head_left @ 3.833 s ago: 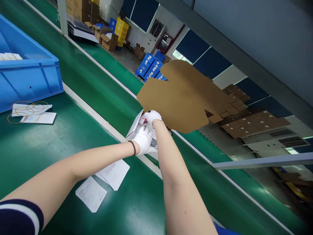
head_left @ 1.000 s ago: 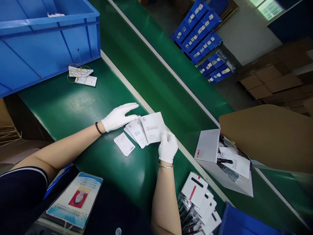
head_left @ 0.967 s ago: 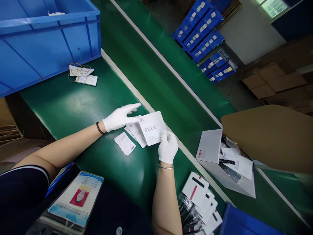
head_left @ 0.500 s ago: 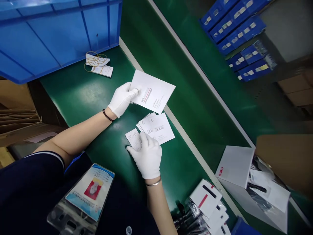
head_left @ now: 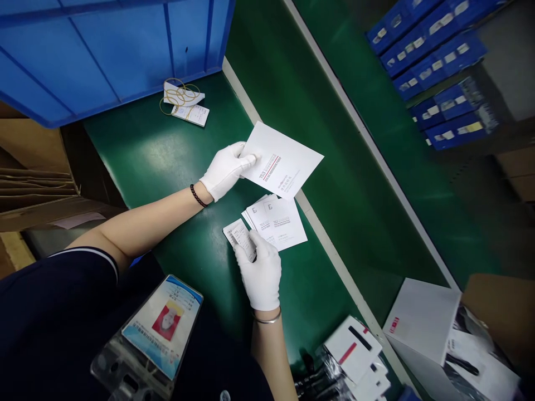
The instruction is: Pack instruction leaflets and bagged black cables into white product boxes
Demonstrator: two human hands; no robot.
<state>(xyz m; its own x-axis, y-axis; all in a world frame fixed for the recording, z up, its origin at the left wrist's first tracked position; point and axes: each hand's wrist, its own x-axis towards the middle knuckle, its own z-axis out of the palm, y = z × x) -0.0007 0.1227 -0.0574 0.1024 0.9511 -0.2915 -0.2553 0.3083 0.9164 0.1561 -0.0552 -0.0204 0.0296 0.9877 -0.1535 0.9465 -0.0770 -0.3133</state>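
Observation:
My left hand (head_left: 225,170), in a white glove, pinches the left edge of a white printed booklet (head_left: 286,161) and holds it tilted above the table. Below it, a fanned pile of similar white booklets (head_left: 288,225) lies on the green surface. My right hand (head_left: 261,273), also gloved, closes its thumb and fingers around the near end of a small stack of printed cards (head_left: 236,231) beside that pile. The glove covers part of the stack.
A large blue crate (head_left: 117,55) stands at the upper left. Near it lie rubber bands on small cards (head_left: 190,114). Flat white packages (head_left: 351,345) sit at the lower right, by an open white box (head_left: 422,317). Blue bins (head_left: 443,61) are farther off.
My right thumb has moved in against the small card stack, closing the hand on it. My left hand still holds the booklet. The whole view has shifted slightly.

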